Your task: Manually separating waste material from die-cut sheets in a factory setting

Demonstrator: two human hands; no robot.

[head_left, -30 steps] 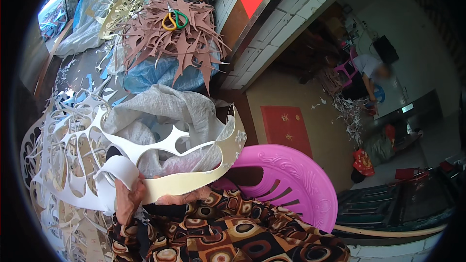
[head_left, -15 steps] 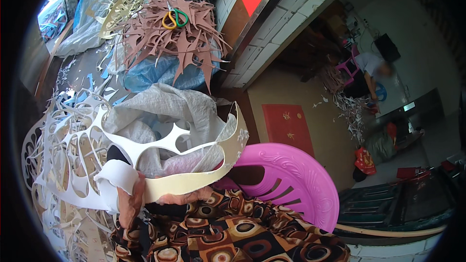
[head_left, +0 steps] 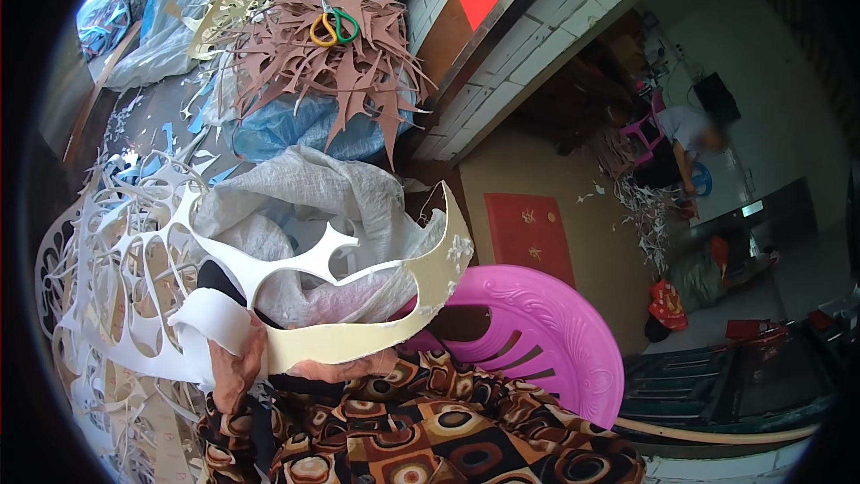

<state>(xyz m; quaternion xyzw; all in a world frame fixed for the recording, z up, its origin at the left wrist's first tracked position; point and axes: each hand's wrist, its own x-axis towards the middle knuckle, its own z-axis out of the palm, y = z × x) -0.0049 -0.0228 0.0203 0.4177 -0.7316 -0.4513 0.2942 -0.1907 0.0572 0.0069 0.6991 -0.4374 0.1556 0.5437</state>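
Cream foam cutout (head_left: 358, 336), pinched at its lower band in the grip of the left hand (head_left: 235, 367) and right hand (head_left: 345, 366) above the lap, looks thin enough that a hard tug could tear its narrow bridges.

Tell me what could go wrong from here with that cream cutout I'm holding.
The cream cutout has thin pointed arms; one could tear or bend where the left hand pinches its ragged edge. Its far tip hangs by the grey sack and might snag. I can't clearly make out the right hand.
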